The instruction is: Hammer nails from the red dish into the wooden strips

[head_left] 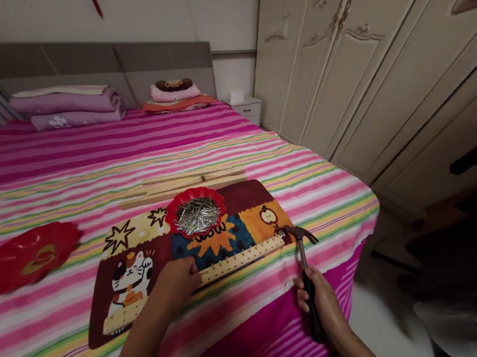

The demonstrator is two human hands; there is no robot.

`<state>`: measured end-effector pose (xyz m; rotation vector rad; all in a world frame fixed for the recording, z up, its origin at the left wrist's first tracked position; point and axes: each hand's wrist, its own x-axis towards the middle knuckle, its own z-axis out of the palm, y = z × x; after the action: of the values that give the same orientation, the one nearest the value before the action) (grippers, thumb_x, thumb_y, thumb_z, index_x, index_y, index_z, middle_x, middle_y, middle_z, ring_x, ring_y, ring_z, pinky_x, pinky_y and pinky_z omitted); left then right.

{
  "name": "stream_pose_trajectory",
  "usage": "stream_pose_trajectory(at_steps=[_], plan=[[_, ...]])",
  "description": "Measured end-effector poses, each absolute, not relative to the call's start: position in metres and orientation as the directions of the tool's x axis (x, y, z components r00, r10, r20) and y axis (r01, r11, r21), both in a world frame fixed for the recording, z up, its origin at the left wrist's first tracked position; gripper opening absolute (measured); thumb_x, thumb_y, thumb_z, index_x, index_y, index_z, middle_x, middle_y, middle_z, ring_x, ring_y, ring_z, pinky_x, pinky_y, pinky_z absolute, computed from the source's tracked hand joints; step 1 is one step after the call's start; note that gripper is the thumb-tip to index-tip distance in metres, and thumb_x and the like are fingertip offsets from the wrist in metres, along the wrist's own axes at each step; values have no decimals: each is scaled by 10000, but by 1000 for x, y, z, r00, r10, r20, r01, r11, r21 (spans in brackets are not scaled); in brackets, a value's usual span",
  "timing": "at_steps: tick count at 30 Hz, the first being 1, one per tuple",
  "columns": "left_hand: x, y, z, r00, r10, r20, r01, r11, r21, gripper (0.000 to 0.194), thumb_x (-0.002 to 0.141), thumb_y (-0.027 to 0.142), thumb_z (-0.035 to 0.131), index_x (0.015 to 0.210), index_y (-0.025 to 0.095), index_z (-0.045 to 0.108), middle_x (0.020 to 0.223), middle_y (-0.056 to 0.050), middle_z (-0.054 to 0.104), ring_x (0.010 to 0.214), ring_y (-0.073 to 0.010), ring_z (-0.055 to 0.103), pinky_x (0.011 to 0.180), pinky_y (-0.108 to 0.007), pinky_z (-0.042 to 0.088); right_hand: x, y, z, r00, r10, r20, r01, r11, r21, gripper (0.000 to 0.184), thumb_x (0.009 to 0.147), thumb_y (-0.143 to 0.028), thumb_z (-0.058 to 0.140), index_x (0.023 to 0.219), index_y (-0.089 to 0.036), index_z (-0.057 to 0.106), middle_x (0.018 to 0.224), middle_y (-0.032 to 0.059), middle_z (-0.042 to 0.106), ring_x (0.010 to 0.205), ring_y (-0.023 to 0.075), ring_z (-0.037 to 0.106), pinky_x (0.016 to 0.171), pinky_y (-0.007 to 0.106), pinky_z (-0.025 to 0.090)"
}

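My right hand [320, 299] is wrapped round the black handle of a claw hammer [307, 286], whose metal head sits just past the right end of a pale wooden strip [244, 259]. Several nails stand up along that strip, and rows of small dots or holes run along it. Over the strip's middle, my left hand [181, 278] is closed with its fingertips against the wood; whatever is pinched there is hidden. Beneath the strip lies a patterned mat [262, 193] with a cat picture. A red scalloped bowl [172, 212] full of loose nails [197, 215] stands on the mat's far side.
More wooden strips [191, 181] lie beyond the bowl. To the left is a red plate [26, 256] on the striped bedspread [110, 159]. Folded bedding [77, 105] is stacked by the headboard. A wardrobe [335, 45] stands along the right, past the bed's edge.
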<state>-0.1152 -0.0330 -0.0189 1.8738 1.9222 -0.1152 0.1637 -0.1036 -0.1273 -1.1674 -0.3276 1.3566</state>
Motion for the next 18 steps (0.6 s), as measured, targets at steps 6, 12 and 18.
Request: stream_pose_trajectory(at_steps=[6,12,18], plan=[[-113,-27,-22,46,940,-338,977,28,211,96,661,158,479,597,200,536,587,-12,581,598,-149,532,535,-247,279,163,-104,-127,264,872,-413,-579,-199,-791,303,708,-405,648,872,-246,449,548,-88,514,347,70,390,274,151,295],[-107,-29,-30,-10,960,-280,956,91,279,89,690,176,485,629,197,546,587,1,602,572,-131,536,533,-233,291,164,-104,-127,271,866,-420,-580,-201,-790,314,706,-415,657,877,-246,456,557,-88,512,354,66,396,288,148,301],[-108,-47,-50,-97,975,-202,807,196,558,144,747,291,480,720,204,591,648,28,626,613,-110,556,586,-207,370,162,-105,-127,287,862,-419,-568,-199,-799,315,700,-424,654,876,-242,467,552,-86,510,354,72,396,286,155,306]])
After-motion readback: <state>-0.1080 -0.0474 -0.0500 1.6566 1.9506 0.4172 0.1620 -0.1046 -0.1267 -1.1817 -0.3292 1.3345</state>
